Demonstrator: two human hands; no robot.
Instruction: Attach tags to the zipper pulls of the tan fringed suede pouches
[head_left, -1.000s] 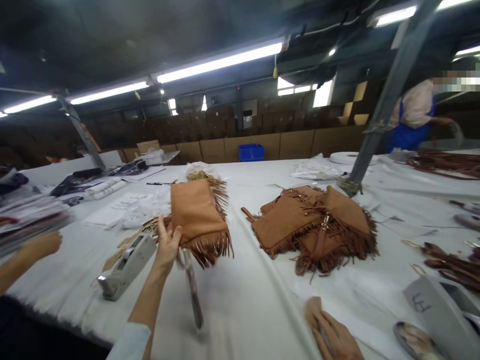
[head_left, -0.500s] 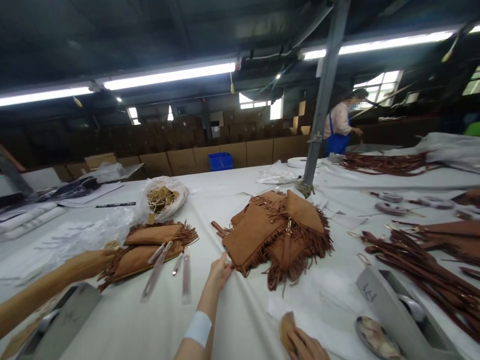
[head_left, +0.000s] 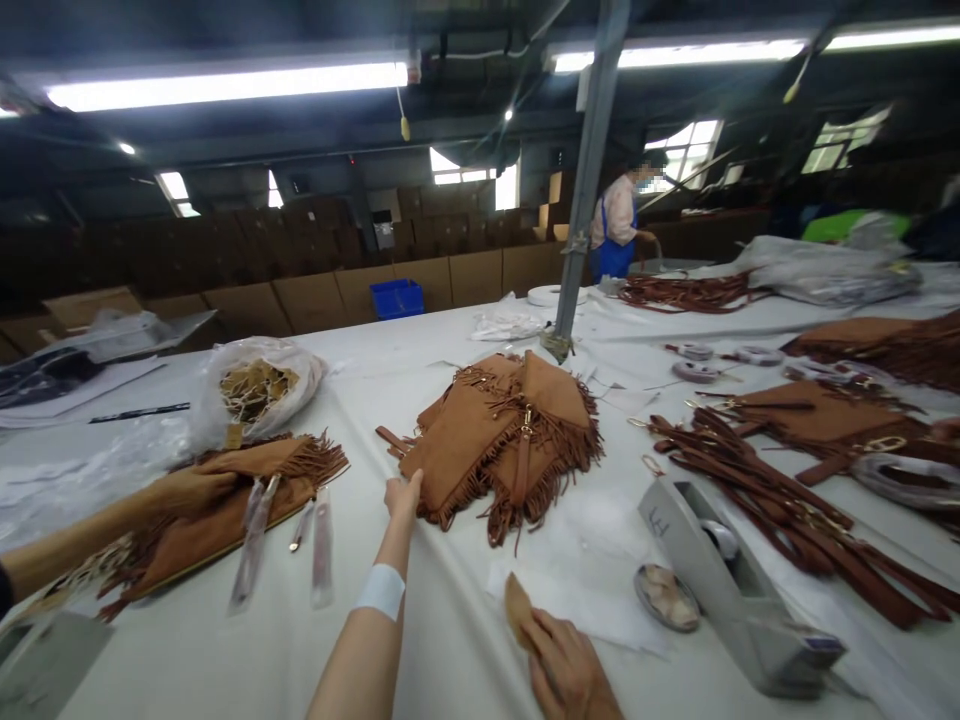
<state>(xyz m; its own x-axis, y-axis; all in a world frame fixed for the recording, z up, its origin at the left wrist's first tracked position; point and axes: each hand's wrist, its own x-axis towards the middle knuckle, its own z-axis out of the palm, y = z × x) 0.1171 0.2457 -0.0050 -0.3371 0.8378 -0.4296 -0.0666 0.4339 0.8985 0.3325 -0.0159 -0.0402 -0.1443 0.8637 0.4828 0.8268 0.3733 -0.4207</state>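
My left hand [head_left: 403, 494], with a white band on the wrist, pinches the near left corner of a brown fringed suede bag [head_left: 461, 455]. That bag lies on a pile with other fringed bags, and a strap with a gold clasp [head_left: 523, 455] rests on top. Lower down, my right hand [head_left: 568, 665] is closed around a flat tan pad [head_left: 517, 607] with a pointed end; its exact kind is unclear. The pad is over the white table [head_left: 450, 620], beside a thin white sheet [head_left: 600, 600].
At left, another person's hand [head_left: 199, 490] is on more fringed bags [head_left: 247, 520]. A grey tape dispenser [head_left: 720, 590], a round dish [head_left: 667, 597] and brown straps [head_left: 787, 510] lie at right. A metal post [head_left: 589, 190] stands behind the pile. A co-worker [head_left: 619, 220] stands farther back.
The view has shifted right, so things sit farther left. My left hand has closed on the bag's corner. My right hand and the pad show more fully. The other person's hand has moved onto the left bags.
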